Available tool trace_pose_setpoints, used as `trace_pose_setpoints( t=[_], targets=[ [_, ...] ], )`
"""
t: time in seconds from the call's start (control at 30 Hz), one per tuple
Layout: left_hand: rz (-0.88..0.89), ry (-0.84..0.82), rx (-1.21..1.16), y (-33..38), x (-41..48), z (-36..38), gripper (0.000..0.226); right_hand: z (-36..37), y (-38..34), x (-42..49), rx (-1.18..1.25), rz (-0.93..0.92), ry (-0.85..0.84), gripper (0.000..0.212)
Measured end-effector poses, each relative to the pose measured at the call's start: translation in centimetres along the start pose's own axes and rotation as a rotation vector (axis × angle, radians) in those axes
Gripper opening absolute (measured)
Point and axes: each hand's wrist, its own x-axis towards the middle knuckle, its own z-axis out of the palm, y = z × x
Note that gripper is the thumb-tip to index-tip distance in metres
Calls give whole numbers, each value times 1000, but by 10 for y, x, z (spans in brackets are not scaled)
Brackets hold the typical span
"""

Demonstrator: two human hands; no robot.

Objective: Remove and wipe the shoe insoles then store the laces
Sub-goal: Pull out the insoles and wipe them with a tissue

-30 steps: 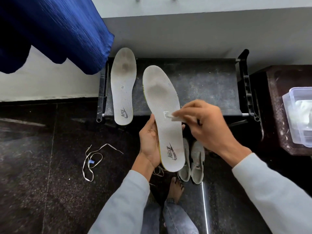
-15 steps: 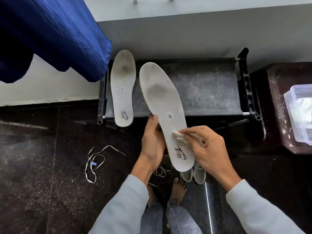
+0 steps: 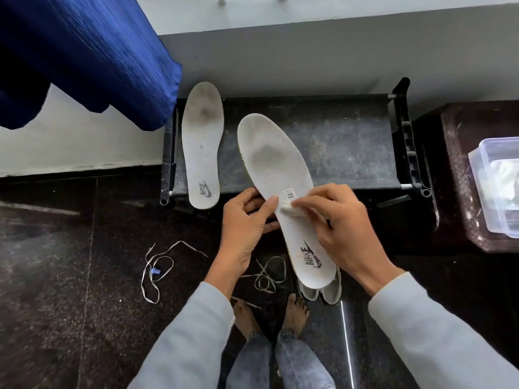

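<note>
Head view showed the held insole (image 3: pixel 278 175) in the centre of the frame, raised above the dark floor, with its toe end toward the upper part of the frame and its heel end over the shoes (image 3: pixel 331 290) at lower centre. It looked light and thin, probably foam with a woven fabric face, so it would likely bend if held only at one end. A hold at the narrow middle, with support from below, seemed the best place. The left hand (image 3: pixel 247 228) gripped just there, thumb lying on the top face at the left edge and the other fingers curled under it. The right hand (image 3: pixel 342 228) pinched a small white wipe (image 3: pixel 285 209) with fingertips pressed together and pushed it on the fabric below the size label. The face was pale grey-white and finely dotted, with a darker worn patch at the forefoot and a printed logo at the heel. The second insole (image 3: pixel 202 141), of the same long rounded shape, lay flat on the dusty black rack (image 3: pixel 351 147) left of centre. The laces (image 3: pixel 157 265), flat and thin, lay loose on the speckled floor at lower left, limp and probably easy to gather.
</note>
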Motion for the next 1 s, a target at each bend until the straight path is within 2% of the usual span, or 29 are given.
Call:
trace_pose_setpoints(
  t=[0.13,0.23,0.27,0.37,0.47,0.53,0.6,0.67,0.77,0.83,0.9,1.0],
  targets=[
    [14,40,-3,2,3,-2,13,-7,1,-12,-100,-170,-228,25],
    [14,82,-45,4,5,-6,12,-20,13,-29,-266,-295,-441,40],
    [20,95,-56,4,6,-7,13,-26,19,-30,-318,-319,-466,45],
    [37,126,-60,5,8,-9,15,-43,29,-24,-246,-246,-350,51],
    [40,137,-53,5,9,-6,19,-44,15,-2,-73,-141,-112,34],
    [42,125,-47,6,9,-2,18,-30,3,12,-28,-127,-20,25],
    [44,116,-47,7,9,0,16,-13,-3,19,-71,-159,-67,25],
    [41,120,-54,8,10,0,14,-6,3,13,-179,-224,-197,29],
    [33,128,-49,9,12,-7,14,-18,26,-11,-297,-257,-392,36],
    [28,131,-46,9,14,-11,15,-33,38,-24,-322,-229,-460,45],
    [24,134,-48,9,14,-14,16,-44,39,-24,-269,-175,-407,47],
    [21,124,-48,7,13,-12,16,-43,22,-2,-124,-153,-241,43]
  ],
)
